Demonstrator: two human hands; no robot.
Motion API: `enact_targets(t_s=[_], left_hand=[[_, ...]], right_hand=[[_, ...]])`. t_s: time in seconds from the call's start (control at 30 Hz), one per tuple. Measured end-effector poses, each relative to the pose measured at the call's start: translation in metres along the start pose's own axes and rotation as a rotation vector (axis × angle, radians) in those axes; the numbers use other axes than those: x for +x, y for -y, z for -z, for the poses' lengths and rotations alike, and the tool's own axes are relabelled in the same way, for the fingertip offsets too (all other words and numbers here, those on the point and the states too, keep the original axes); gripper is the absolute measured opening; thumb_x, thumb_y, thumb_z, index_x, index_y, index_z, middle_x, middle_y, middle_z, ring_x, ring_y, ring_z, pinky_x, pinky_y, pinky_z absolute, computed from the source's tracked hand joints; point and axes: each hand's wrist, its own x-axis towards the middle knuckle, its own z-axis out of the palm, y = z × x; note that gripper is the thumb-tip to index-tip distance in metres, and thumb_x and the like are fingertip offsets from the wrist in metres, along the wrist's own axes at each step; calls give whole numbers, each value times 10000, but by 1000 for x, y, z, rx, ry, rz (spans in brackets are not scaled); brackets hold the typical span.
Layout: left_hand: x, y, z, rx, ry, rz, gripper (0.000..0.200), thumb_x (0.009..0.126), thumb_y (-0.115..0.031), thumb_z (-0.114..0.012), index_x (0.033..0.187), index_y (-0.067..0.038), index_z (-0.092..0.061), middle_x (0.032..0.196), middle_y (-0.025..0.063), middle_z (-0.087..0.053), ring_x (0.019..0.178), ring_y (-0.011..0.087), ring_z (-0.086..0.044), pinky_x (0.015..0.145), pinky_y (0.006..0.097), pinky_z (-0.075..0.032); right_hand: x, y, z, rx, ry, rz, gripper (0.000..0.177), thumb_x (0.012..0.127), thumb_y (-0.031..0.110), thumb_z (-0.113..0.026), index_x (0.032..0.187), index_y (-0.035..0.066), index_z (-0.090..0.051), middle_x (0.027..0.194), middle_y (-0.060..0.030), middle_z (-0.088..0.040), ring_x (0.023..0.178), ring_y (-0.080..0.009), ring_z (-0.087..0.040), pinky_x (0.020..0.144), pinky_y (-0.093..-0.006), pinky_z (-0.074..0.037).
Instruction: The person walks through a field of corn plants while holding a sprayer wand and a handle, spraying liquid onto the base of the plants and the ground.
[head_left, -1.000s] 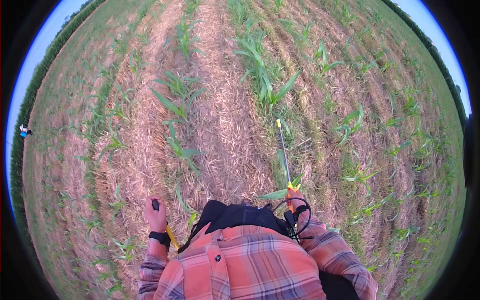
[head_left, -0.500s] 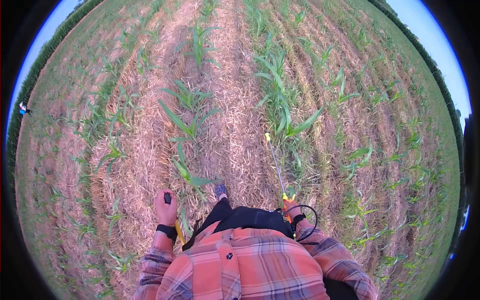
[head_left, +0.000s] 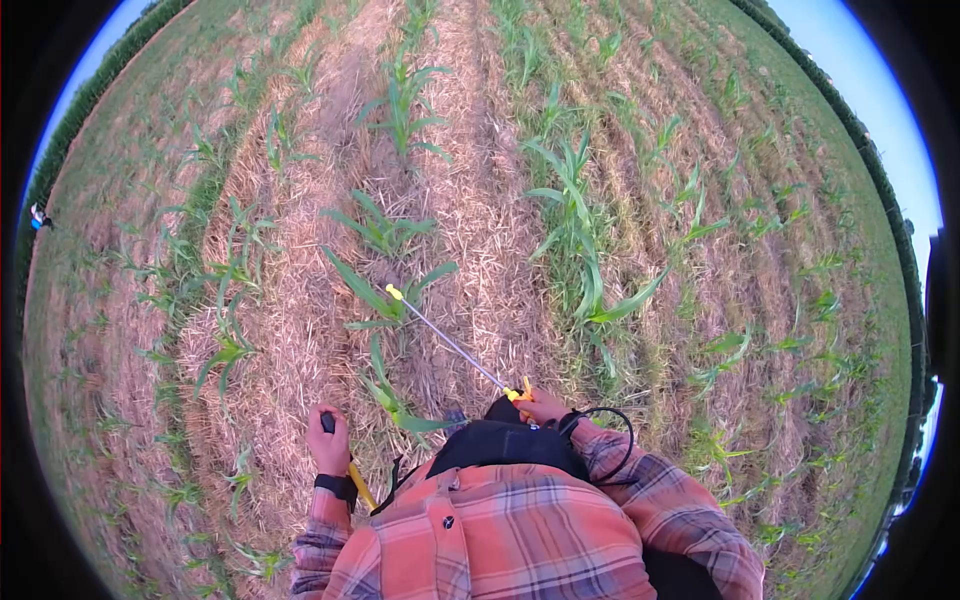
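My right hand (head_left: 545, 407) is closed round the orange-yellow handle of a sprayer wand (head_left: 452, 343), whose thin metal tube slants forward and left. At its far end, the yellow nozzle (head_left: 394, 292) appears over the leaves of a young corn plant (head_left: 362, 286). A black hose (head_left: 629, 440) loops beside my right forearm. Out to the left, my left hand (head_left: 328, 455) is wrapped round the black grip (head_left: 328, 422) of what looks like the sprayer's pump lever. The lever's yellow bar (head_left: 362, 487) shows below the wrist, and part of it is hidden.
Rows of young corn (head_left: 590, 290) run ahead through straw-covered soil (head_left: 475, 215), with grass and weeds among them. Another corn plant (head_left: 395, 400) stands close in front of my body. Far off at the left edge is a person (head_left: 40, 217). A dark hedge line (head_left: 70, 130) borders the field.
The wand has swung left, its nozzle going from the right corn row to the left one. My right hand has moved inward, in front of my body. My left hand has lowered slightly.
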Motion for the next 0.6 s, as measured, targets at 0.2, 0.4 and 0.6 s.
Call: enact_targets(t_s=[0.2, 0.4, 0.6], left_hand=[[41, -8, -17, 66, -64, -29, 109, 689, 12, -478, 767, -56, -445, 609, -25, -392, 521, 53, -354, 472, 181, -306], [106, -53, -56, 66, -119, -46, 126, 681, 13, -492, 772, -63, -450, 600, -37, -352, 528, 51, -321, 475, 197, -288], [177, -90, -128, 102, -92, -74, 121, 673, 3, -505, 762, -63, -457, 595, -39, -354, 524, 49, -317, 464, 194, -274]], right_hand=[[61, 19, 19, 65, 72, 80, 290, 733, 335, -551, 732, 46, -521, 577, -13, -527, 478, -84, -485, 440, -205, -371], [143, 40, 91, 70, -20, 10, 210, 727, 260, -561, 736, 51, -538, 584, -8, -522, 492, -90, -481, 445, -213, -364], [141, 97, 175, 279, -280, -107, 204, 735, 242, -534, 792, 49, -497, 542, -31, -503, 392, -106, -444, 342, -239, -338]])
